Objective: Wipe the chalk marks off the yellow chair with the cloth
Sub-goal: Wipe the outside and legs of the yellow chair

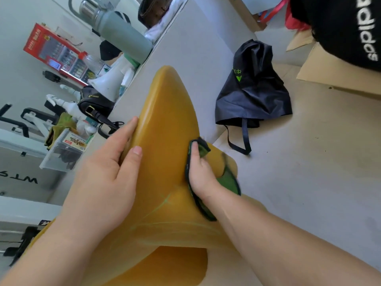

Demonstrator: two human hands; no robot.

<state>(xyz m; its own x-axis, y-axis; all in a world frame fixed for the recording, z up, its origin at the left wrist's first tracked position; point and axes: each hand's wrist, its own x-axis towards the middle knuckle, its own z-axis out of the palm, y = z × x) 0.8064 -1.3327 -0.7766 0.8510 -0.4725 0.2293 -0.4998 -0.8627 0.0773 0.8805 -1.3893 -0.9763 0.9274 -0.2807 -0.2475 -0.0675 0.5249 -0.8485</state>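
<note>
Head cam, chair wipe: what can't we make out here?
- Head view: yellow chair surface under cloth and right hand, covered by them.
- Chair's lower part: cut off by bottom edge.
- Cloth's free end: motion-blurred.
- Most fingers of left hand: behind chair's edge.

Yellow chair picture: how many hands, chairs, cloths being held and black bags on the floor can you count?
2 bare hands: left hand, right hand
1 yellow plastic chair
1 green cloth with dark edging, held in the right hand
1 black fabric bag on the floor
Total: 5
</note>
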